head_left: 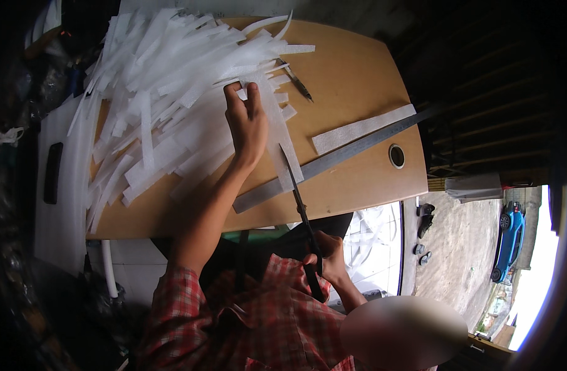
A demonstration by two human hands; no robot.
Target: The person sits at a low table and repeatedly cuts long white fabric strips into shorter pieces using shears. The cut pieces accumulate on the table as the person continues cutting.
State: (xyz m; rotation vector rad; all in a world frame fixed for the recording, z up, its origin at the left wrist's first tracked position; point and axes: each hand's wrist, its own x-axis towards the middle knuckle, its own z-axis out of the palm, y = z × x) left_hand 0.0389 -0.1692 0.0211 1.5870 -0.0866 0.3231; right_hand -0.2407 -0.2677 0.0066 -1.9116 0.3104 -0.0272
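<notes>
Strip pile (160, 68): white foam, heaped at the far left of the table (351, 68); could tangle with the working strip if the two are drawn together.
Left hand (246, 127): half-closed, thumb and forefinger raised and slightly apart at the tips, by the strip's upper part; firm pinch cannot be told. A loose hold could let the foam slip.
Foam strip (273, 117): at mid-table, right of the left hand, near end over the ruler; might crease or tear crooked if left slack. Long axis runs from far-left to near-right, near end toward the person.
Cutter knife (300, 86): lies beyond the strip; a sweeping hand could catch it.
Scissors (305, 216): dark, blades at the strip's lower part; could stray off line if the wrist turns. Tip points away and slightly left, axis nearly along the strip.
Right hand (334, 250): closed around the scissor handles.
Ruler (363, 142): metal, slanting up rightward across the strip's axis; could be knocked askew by the blades.
</notes>
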